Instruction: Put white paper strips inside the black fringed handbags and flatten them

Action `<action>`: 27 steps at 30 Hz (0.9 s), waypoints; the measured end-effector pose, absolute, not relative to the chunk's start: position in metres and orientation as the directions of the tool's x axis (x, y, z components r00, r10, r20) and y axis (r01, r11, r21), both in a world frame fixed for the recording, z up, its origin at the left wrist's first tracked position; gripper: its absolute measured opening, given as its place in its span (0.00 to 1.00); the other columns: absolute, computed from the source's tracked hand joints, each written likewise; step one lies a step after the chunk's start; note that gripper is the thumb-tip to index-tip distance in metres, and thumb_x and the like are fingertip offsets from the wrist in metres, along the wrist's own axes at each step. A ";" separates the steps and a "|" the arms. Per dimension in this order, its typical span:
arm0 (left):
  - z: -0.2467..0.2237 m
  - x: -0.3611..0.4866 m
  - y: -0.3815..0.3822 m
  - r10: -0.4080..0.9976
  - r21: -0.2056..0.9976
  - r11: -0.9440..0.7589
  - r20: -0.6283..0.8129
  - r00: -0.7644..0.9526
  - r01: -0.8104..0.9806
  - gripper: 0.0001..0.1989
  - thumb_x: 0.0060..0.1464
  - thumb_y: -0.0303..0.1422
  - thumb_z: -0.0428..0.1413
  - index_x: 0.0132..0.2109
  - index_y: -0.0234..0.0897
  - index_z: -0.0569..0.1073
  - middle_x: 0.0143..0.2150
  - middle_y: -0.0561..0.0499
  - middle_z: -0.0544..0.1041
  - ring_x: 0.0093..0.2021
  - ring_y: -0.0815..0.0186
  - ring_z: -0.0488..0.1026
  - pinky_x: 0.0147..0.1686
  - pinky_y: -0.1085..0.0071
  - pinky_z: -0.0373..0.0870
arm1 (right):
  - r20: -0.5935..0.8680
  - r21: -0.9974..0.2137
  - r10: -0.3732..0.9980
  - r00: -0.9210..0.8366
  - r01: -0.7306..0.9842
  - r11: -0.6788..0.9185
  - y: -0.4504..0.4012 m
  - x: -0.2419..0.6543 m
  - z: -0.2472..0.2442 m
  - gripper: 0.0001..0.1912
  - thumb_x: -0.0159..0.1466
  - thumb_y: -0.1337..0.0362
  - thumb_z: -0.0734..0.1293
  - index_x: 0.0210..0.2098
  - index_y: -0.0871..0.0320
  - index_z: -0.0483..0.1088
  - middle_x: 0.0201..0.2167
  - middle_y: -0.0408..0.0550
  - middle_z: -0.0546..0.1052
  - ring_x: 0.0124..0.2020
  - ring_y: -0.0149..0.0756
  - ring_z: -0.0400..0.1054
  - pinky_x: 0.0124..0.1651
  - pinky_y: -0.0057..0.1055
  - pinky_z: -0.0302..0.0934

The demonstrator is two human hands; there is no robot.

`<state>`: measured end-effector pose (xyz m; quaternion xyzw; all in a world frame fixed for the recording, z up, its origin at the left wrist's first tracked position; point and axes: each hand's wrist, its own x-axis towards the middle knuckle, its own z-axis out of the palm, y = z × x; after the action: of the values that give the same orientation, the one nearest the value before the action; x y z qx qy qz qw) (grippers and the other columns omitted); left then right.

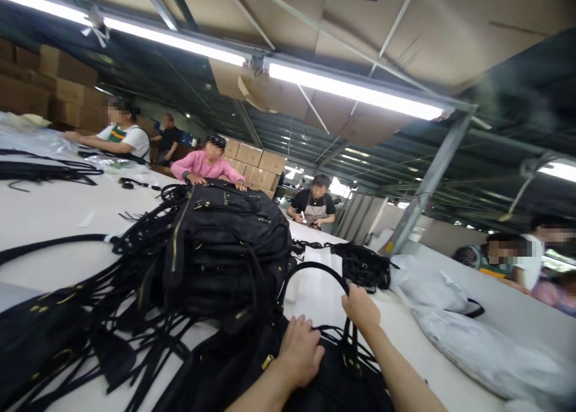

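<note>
A black handbag (335, 373) with gold-coloured hardware lies in front of me at the bottom of the view. My right hand (361, 309) is closed around its raised strap handle (321, 265). At the bag's upper edge, my left hand (300, 352) has its fingers bent and gripping the black material; part of the fingertips is hidden. Just beyond my hands rises a pile of black bags (229, 250) with gold zippers. More black bags and loose straps (157, 334) spread out to the left.
A long white table (90, 214) carries everything. To the right lie white plastic-wrapped items (477, 340) and a black bag (364, 265). Across the table, a person in pink (209, 163) touches the pile; others sit farther off. A metal post (427, 184) stands at right.
</note>
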<state>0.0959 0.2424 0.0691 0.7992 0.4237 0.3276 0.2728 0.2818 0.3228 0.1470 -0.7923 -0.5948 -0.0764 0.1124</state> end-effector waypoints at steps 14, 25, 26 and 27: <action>0.148 0.101 0.246 0.958 0.758 0.065 0.135 0.253 -0.649 0.17 0.61 0.41 0.56 0.53 0.38 0.67 0.55 0.40 0.71 0.36 0.67 0.75 0.20 0.80 0.60 | 0.443 0.017 0.888 0.121 0.989 -0.144 0.204 0.253 0.153 0.12 0.72 0.66 0.52 0.42 0.60 0.64 0.29 0.52 0.78 0.31 0.43 0.76 0.28 0.30 0.50; 0.166 0.088 0.232 0.903 0.564 0.127 0.275 0.330 -0.816 0.12 0.52 0.26 0.64 0.43 0.35 0.73 0.48 0.43 0.78 0.22 0.77 0.62 0.17 0.84 0.61 | 0.412 0.065 0.911 0.014 0.997 -0.045 0.152 0.227 0.155 0.07 0.68 0.64 0.60 0.42 0.60 0.68 0.38 0.52 0.77 0.39 0.43 0.71 0.40 0.34 0.59; 0.167 0.088 0.232 0.905 0.576 0.114 0.276 0.324 -0.810 0.15 0.49 0.27 0.66 0.44 0.35 0.73 0.45 0.44 0.79 0.21 0.78 0.61 0.17 0.84 0.61 | 0.404 0.061 0.915 0.003 0.998 -0.030 0.148 0.224 0.158 0.08 0.67 0.63 0.61 0.43 0.60 0.68 0.40 0.53 0.77 0.40 0.43 0.71 0.40 0.34 0.60; 0.167 0.088 0.233 0.909 0.591 0.099 0.274 0.314 -0.801 0.17 0.47 0.29 0.67 0.45 0.35 0.74 0.42 0.45 0.79 0.20 0.78 0.60 0.16 0.84 0.60 | 0.392 0.055 0.920 -0.012 0.998 -0.010 0.144 0.223 0.162 0.10 0.66 0.62 0.63 0.45 0.60 0.68 0.41 0.52 0.76 0.41 0.43 0.71 0.41 0.34 0.61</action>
<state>0.0878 0.2329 0.1670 0.3379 0.0799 0.5800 0.7369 0.2229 0.1442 0.1620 -0.6923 -0.6928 -0.1612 0.1215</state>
